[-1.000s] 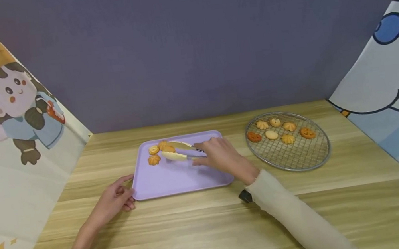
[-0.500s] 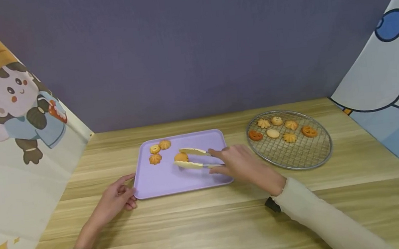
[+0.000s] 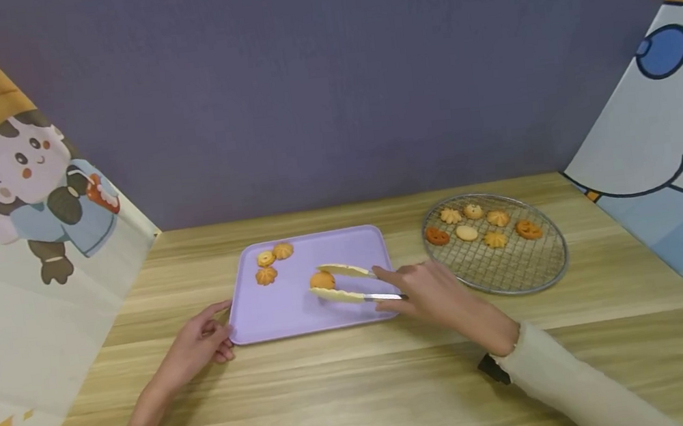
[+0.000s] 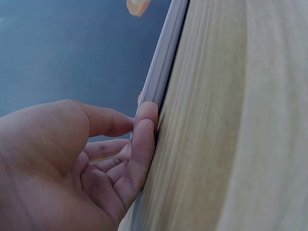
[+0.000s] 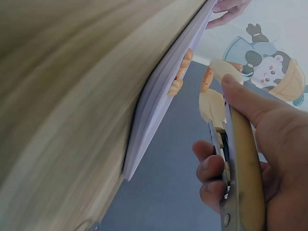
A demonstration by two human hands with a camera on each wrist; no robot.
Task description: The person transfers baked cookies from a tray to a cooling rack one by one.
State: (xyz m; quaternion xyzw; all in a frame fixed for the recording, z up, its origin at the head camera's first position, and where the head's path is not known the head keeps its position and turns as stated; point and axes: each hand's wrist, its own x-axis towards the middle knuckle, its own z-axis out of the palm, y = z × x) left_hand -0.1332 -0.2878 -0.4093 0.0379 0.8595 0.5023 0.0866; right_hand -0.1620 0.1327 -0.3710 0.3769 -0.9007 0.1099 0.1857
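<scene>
My right hand (image 3: pixel 436 300) grips a pair of tongs (image 5: pixel 245 168) with cream-coloured tips. Between those tips a round golden cookie (image 3: pixel 322 281) is held, raised off the purple tray (image 3: pixel 277 315) in the right wrist view. At the tray's front left corner, my left hand (image 3: pixel 196 340) pinches the rim, thumb on one side and fingers on the other in the left wrist view (image 4: pixel 144 120). Toward the tray's back left lie a ring-shaped cookie (image 3: pixel 265 258) and two ridged cookies, one behind (image 3: pixel 283 250) and one in front (image 3: pixel 266 276).
To the right of the tray stands a round wire rack (image 3: pixel 508 272) with several cookies and pretzel shapes on it. A dark wall panel (image 3: pixel 330 90) closes off the back of the wooden table (image 3: pixel 334 392). Printed cartoon panels flank both sides.
The tongs and the cookie between them have moved right and toward me, away from the other cookies on the tray. My left hand has stayed at the tray's corner.
</scene>
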